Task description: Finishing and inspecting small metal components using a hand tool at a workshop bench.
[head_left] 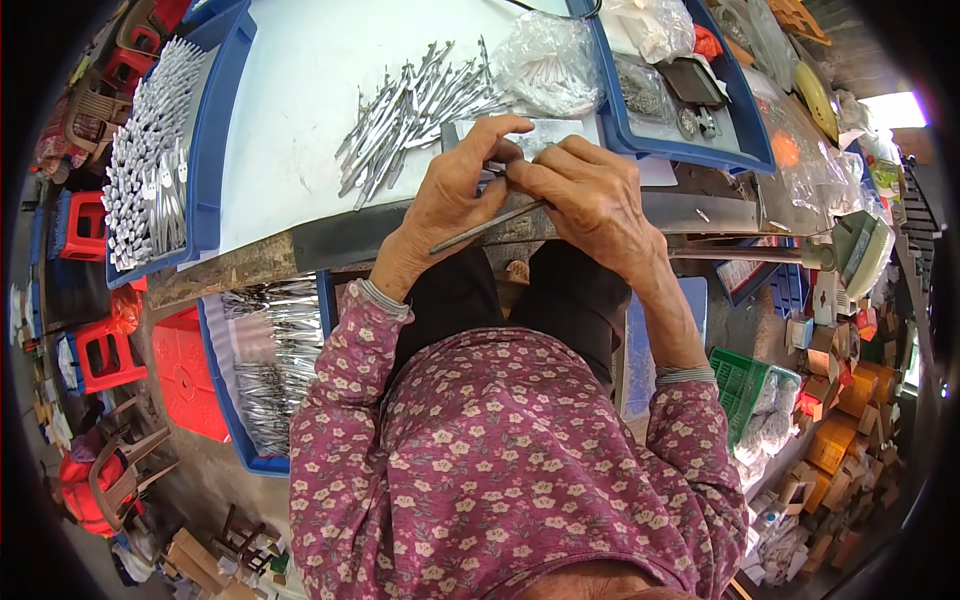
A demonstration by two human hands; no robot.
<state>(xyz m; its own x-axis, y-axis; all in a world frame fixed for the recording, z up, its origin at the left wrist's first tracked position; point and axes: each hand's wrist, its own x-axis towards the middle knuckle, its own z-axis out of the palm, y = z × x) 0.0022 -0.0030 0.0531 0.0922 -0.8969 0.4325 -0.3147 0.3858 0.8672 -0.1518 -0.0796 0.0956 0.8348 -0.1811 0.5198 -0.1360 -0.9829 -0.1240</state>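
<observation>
Both hands meet over the near edge of the table. My left hand [455, 190] is closed, thumb and fingers bent around a small metal piece [492, 172] that is mostly hidden. My right hand [590, 195] is closed beside it, its fingertips touching the same spot. From under the right fingers a thin grey pointed metal rod [485, 228] slants down to the left, below the left palm. Just beyond the hands, a grey metal block [450, 136] partly shows. A loose pile of slim silvery metal strips [405, 125] lies beyond the left hand, next to a clear plastic bag of small parts [550, 65].
At the left, a blue tray [208, 190] holds many tightly packed metal pieces. Another blue tray [680, 150] at the far right holds bags and a dark scoop [692, 80]. Below the table's left side sits a blue bin [240, 440] of metal strips, beside a red stool [185, 375].
</observation>
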